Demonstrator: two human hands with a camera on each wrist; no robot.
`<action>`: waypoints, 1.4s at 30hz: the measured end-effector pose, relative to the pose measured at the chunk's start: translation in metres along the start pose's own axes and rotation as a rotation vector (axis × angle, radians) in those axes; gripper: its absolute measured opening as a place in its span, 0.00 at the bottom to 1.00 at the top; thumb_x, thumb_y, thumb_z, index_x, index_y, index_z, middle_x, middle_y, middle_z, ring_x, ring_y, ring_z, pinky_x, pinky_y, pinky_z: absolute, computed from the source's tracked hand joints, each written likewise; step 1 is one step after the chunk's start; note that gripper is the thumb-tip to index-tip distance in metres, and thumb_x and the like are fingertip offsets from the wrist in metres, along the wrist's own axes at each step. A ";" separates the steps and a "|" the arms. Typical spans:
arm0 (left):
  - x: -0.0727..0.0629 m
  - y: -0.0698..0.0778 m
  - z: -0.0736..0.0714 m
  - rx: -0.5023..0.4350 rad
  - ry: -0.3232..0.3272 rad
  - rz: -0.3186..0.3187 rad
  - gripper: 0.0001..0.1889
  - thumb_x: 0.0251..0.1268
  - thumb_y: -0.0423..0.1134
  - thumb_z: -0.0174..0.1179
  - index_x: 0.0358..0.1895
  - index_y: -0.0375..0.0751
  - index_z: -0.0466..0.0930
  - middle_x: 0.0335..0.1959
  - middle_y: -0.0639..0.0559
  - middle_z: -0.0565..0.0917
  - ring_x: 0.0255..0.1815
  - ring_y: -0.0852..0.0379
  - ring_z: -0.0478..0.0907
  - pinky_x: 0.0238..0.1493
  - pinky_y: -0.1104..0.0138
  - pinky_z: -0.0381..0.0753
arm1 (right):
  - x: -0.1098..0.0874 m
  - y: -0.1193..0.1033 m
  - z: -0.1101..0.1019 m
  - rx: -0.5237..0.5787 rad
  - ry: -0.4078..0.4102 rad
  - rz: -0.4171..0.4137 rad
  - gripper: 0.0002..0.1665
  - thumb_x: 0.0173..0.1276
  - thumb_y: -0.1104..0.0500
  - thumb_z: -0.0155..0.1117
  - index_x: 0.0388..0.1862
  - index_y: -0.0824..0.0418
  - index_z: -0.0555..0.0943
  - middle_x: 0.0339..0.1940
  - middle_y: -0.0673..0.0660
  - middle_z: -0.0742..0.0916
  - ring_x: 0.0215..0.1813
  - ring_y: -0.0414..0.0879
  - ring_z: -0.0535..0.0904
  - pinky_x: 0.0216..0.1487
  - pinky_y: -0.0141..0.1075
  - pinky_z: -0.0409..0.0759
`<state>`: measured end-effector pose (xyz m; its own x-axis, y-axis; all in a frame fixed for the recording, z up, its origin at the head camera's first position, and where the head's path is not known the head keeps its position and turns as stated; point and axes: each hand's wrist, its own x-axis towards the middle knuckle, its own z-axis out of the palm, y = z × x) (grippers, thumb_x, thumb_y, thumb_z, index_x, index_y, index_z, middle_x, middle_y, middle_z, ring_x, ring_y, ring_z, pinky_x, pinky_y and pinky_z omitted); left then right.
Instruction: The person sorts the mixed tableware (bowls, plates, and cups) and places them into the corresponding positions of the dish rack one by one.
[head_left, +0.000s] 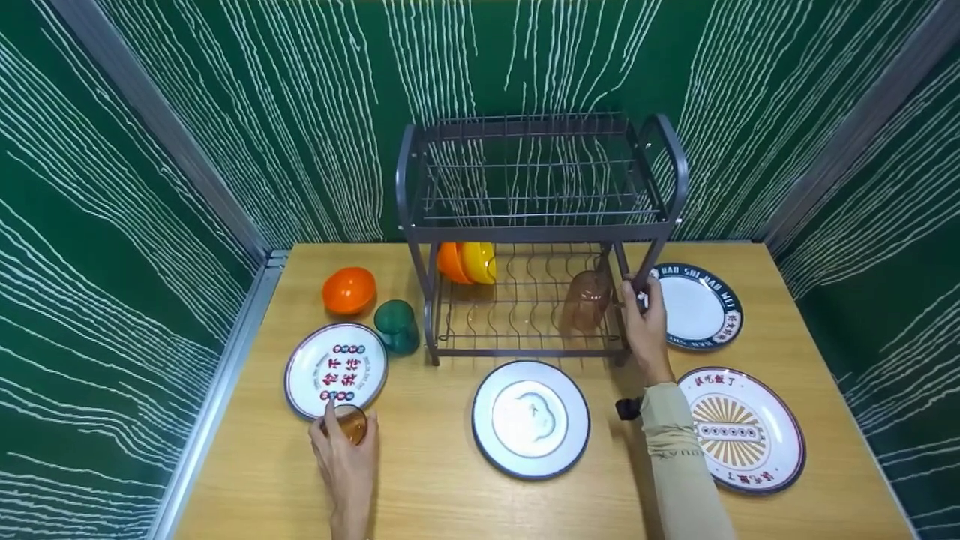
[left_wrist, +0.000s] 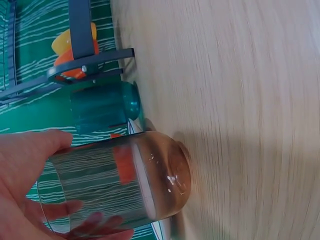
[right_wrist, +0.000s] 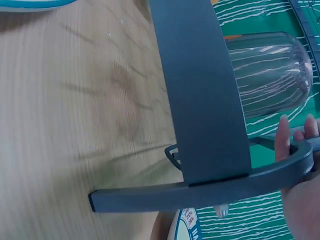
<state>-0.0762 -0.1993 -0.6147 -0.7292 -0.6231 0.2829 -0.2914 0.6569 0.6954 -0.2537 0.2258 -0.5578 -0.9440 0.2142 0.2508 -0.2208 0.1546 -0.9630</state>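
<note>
My left hand [head_left: 345,461] holds an amber glass [head_left: 352,426] upright near the front left. In the left wrist view, its thumb and fingers wrap the sides, and the rounded base [left_wrist: 172,175] is right at the tabletop. My right hand [head_left: 645,330] grips the right post of a dark two-tier dish rack [head_left: 536,233], thumb and fingers on either side of it. Just inside that post, a brownish see-through glass [head_left: 589,300] stands upside down on the lower tier. Orange and yellow bowls [head_left: 480,262] lean at that tier's left end.
Left of the rack are an orange bowl [head_left: 349,291], a green glass [head_left: 397,327] and a white plate with red lettering [head_left: 336,371]. A blue-rimmed plate [head_left: 531,420] lies in front. To the right are a dark-rimmed plate [head_left: 694,306] and a sunburst plate [head_left: 742,431].
</note>
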 end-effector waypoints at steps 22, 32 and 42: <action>-0.027 0.059 0.004 -0.308 -0.041 0.020 0.37 0.57 0.47 0.78 0.66 0.33 0.72 0.59 0.36 0.75 0.60 0.38 0.77 0.61 0.45 0.79 | -0.074 -0.022 0.000 -0.031 0.134 -0.033 0.32 0.74 0.65 0.64 0.72 0.73 0.64 0.69 0.66 0.70 0.72 0.58 0.65 0.76 0.52 0.60; -0.046 0.091 0.017 -0.532 -0.087 0.222 0.33 0.57 0.39 0.78 0.61 0.29 0.71 0.57 0.39 0.76 0.56 0.42 0.78 0.58 0.52 0.83 | -0.104 -0.037 0.020 -0.030 0.049 -0.072 0.31 0.72 0.68 0.65 0.70 0.74 0.66 0.69 0.68 0.70 0.72 0.59 0.65 0.76 0.58 0.60; -0.067 0.122 0.029 -0.673 -0.175 0.298 0.32 0.56 0.38 0.78 0.61 0.38 0.71 0.56 0.43 0.78 0.57 0.46 0.78 0.59 0.50 0.81 | -0.127 -0.049 0.049 0.024 -0.108 -0.130 0.31 0.71 0.72 0.63 0.70 0.78 0.67 0.69 0.75 0.71 0.71 0.61 0.66 0.74 0.60 0.61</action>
<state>-0.0808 -0.0647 -0.5684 -0.8221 -0.3464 0.4519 0.3333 0.3507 0.8751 -0.1348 0.1442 -0.5473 -0.9277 0.0890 0.3626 -0.3473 0.1507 -0.9256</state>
